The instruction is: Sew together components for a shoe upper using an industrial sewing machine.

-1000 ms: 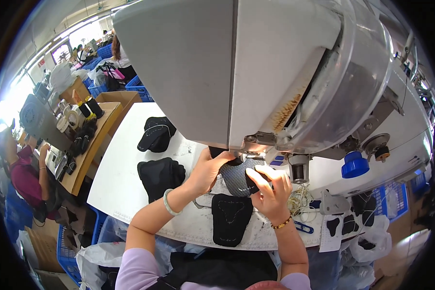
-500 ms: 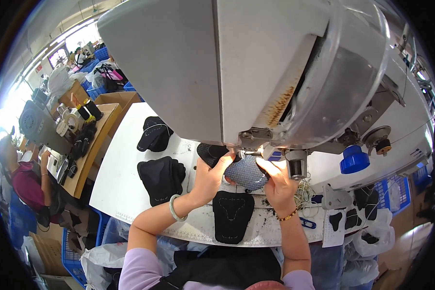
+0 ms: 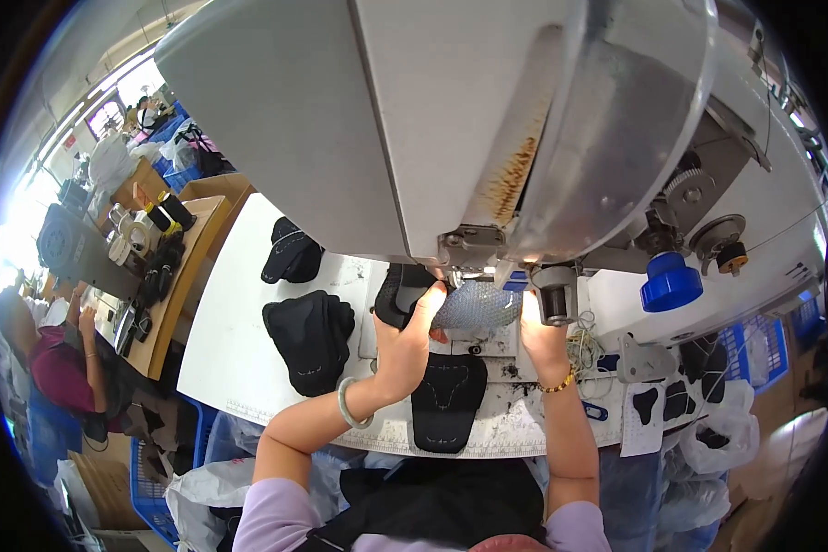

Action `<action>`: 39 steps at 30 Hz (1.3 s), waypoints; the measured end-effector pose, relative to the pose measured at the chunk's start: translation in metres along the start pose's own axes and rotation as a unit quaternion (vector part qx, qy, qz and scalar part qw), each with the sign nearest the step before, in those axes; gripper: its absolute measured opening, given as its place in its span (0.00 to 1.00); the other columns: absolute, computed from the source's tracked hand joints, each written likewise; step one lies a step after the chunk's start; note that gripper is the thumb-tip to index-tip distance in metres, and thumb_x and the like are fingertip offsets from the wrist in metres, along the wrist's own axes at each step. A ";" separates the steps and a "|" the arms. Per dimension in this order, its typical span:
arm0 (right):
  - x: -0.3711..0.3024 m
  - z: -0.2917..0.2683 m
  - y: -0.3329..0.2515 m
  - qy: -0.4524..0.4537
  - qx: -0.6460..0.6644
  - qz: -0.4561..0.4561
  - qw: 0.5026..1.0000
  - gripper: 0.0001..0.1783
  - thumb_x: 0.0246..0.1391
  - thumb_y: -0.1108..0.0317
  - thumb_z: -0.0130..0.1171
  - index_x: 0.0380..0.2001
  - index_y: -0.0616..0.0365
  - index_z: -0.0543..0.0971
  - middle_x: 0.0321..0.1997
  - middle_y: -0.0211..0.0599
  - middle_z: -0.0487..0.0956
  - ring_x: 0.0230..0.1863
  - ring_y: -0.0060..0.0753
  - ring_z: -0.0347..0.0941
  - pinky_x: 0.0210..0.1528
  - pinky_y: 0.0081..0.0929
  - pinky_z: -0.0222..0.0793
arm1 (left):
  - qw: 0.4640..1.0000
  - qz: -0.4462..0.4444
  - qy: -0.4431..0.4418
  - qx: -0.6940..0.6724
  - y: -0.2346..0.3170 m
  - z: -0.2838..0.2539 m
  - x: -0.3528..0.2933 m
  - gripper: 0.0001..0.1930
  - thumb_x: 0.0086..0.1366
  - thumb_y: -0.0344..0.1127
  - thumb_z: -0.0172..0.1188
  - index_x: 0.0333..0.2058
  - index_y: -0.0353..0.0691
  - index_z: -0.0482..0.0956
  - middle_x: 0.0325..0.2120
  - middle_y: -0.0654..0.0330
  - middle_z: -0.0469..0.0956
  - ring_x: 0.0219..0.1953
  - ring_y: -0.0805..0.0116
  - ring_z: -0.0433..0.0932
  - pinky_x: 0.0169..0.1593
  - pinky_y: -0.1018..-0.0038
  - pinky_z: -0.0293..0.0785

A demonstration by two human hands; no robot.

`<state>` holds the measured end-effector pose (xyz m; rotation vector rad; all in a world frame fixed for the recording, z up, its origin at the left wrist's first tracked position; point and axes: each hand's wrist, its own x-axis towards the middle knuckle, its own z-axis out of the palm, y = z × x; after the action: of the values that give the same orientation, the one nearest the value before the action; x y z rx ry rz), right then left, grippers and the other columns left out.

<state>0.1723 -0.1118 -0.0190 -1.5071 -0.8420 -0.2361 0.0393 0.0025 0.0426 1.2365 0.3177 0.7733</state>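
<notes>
We count two bare hands near the centre, one left hand [image 3: 405, 348] and one right hand [image 3: 545, 342], with one black-and-grey fabric piece [image 3: 478, 305] between them. One large sewing machine [image 3: 276, 129] fills the upper middle; one blue knob [image 3: 672, 281] shows right of centre. We find two black bundles [image 3: 311, 342] left of centre, one flat black piece [image 3: 449, 405] at lower centre, one pale bangle [image 3: 344, 405] and one yellowish bracelet [image 3: 558, 383]. At left are two black thread cones [image 3: 177, 210] and one seated co-worker [image 3: 64, 368]; the upper-left background is too small for us to count.
</notes>
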 end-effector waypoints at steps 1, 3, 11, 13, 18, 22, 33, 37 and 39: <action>0.002 0.001 -0.001 0.003 0.002 -0.003 1.000 0.14 0.46 0.78 0.58 0.40 0.61 0.73 0.39 0.39 0.76 0.40 0.37 0.72 0.43 0.32 0.68 | 1.000 0.001 0.007 -0.003 0.000 0.000 -0.001 0.07 0.60 0.31 0.55 0.35 0.35 0.76 0.28 0.64 0.75 0.23 0.78 0.70 0.21 0.81 0.67; 0.001 0.004 0.018 0.007 0.021 -0.035 0.999 0.14 0.50 0.76 0.56 0.41 0.60 0.72 0.41 0.37 0.75 0.41 0.35 0.72 0.43 0.30 0.70 | 1.000 -0.001 0.012 -0.005 -0.003 0.000 -0.004 0.08 0.60 0.32 0.55 0.36 0.36 0.75 0.28 0.64 0.75 0.23 0.78 0.70 0.21 0.80 0.67; -0.001 0.013 0.031 -0.060 0.370 0.012 0.927 0.20 0.56 0.70 0.53 0.53 0.56 0.66 0.47 0.34 0.74 0.46 0.30 0.72 0.50 0.32 0.71 | 0.987 0.051 -0.123 0.088 -0.032 -0.050 -0.003 0.10 0.62 0.35 0.51 0.37 0.35 0.75 0.27 0.61 0.76 0.23 0.73 0.74 0.25 0.74 0.70; 0.001 0.012 0.041 -0.067 0.458 -0.003 0.886 0.21 0.57 0.69 0.53 0.54 0.56 0.65 0.49 0.36 0.73 0.48 0.31 0.71 0.51 0.32 0.71 | 0.963 -0.150 -0.177 -0.140 0.008 -0.037 0.014 0.15 0.61 0.37 0.47 0.38 0.30 0.73 0.30 0.58 0.77 0.30 0.66 0.77 0.38 0.73 0.73; 0.002 0.013 0.015 -0.026 0.346 0.020 0.937 0.18 0.59 0.68 0.50 0.52 0.58 0.66 0.48 0.35 0.73 0.47 0.28 0.70 0.50 0.29 0.70 | 0.970 -0.217 -0.097 -0.042 0.022 -0.032 0.049 0.08 0.57 0.28 0.53 0.36 0.33 0.73 0.33 0.57 0.76 0.38 0.67 0.76 0.44 0.74 0.72; -0.004 0.014 0.009 0.062 0.229 0.125 0.963 0.12 0.55 0.75 0.50 0.43 0.61 0.72 0.39 0.34 0.76 0.40 0.28 0.72 0.45 0.26 0.69 | 0.971 -0.203 -0.118 -0.040 0.006 -0.047 0.052 0.14 0.53 0.21 0.57 0.40 0.31 0.69 0.36 0.54 0.75 0.41 0.67 0.76 0.48 0.74 0.71; -0.016 0.004 0.016 0.110 -0.014 -0.068 0.992 0.11 0.47 0.80 0.54 0.37 0.64 0.75 0.33 0.36 0.76 0.27 0.26 0.69 0.30 0.21 0.65 | 0.986 -0.101 -0.084 -0.105 -0.002 -0.029 0.019 0.08 0.54 0.25 0.57 0.34 0.32 0.75 0.32 0.60 0.77 0.35 0.73 0.75 0.41 0.78 0.70; -0.017 0.002 0.008 0.084 -0.077 -0.097 0.989 0.02 0.53 0.79 0.50 0.32 0.63 0.70 0.28 0.31 0.72 0.27 0.21 0.67 0.31 0.20 0.65 | 0.996 -0.054 -0.015 -0.070 -0.004 -0.011 0.004 0.06 0.55 0.27 0.58 0.33 0.33 0.77 0.29 0.64 0.76 0.32 0.78 0.72 0.39 0.79 0.69; -0.018 0.003 0.006 0.085 -0.051 -0.077 0.992 0.05 0.52 0.79 0.52 0.34 0.64 0.70 0.27 0.29 0.70 0.25 0.19 0.64 0.28 0.18 0.62 | 0.997 -0.034 -0.005 -0.069 -0.004 0.000 -0.002 0.07 0.56 0.27 0.59 0.34 0.34 0.77 0.29 0.65 0.76 0.32 0.80 0.72 0.39 0.81 0.69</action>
<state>0.1628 -0.1142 -0.0354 -1.4947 -0.8192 -0.5223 0.0391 0.0008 0.0381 1.0951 0.2916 0.7188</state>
